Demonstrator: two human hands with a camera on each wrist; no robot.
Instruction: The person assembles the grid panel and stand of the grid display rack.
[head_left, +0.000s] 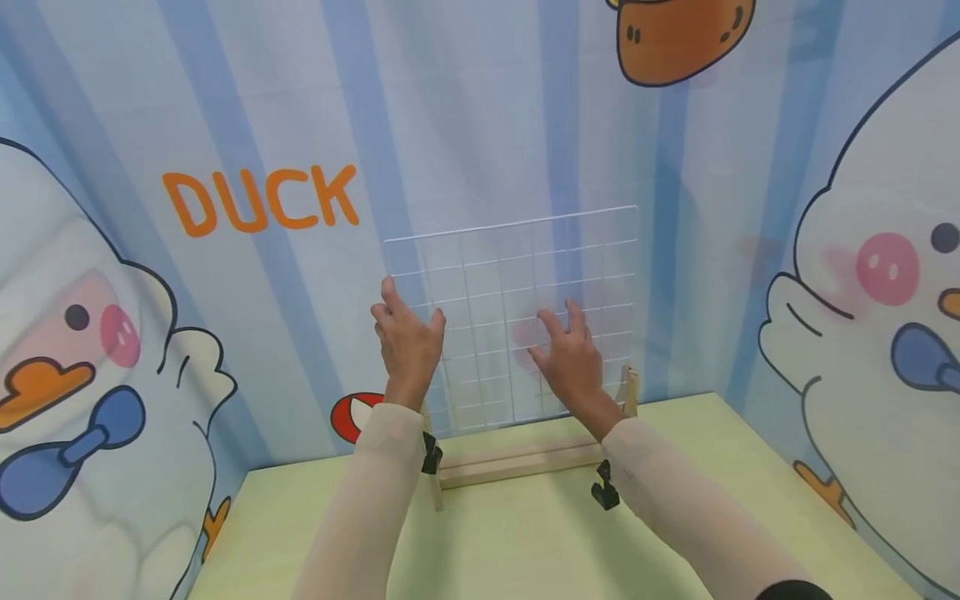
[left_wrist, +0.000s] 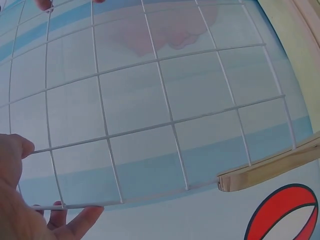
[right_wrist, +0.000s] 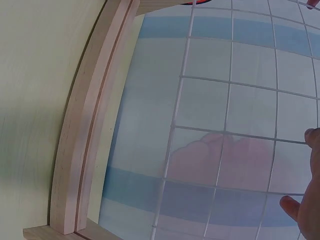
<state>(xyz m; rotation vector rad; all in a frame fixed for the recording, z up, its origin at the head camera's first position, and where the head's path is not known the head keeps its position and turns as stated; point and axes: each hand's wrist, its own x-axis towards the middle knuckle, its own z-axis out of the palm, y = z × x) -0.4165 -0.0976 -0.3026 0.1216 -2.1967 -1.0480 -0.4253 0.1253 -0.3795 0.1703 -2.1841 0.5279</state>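
Note:
A white wire grid panel (head_left: 517, 333) leans upright in a pale wooden frame (head_left: 525, 463). At the panel's left edge, my left hand (head_left: 411, 346) grips it. In the left wrist view its fingers (left_wrist: 85, 220) lie along the outer wire, with the thumb (left_wrist: 22, 145) at an inner wire. My right hand (head_left: 573, 358) is spread in front of the panel's right half, fingers slightly bent. The right wrist view shows its thumb (right_wrist: 290, 206) and a finger close to the wires; firm contact there cannot be made out.
Black clips (head_left: 604, 487) sit by both ends of the frame. The frame stands on a pale yellow table (head_left: 517, 542), close to a blue striped backdrop (head_left: 480, 108) with printed cartoon ducks. A wooden upright (head_left: 632, 390) rises at the right end.

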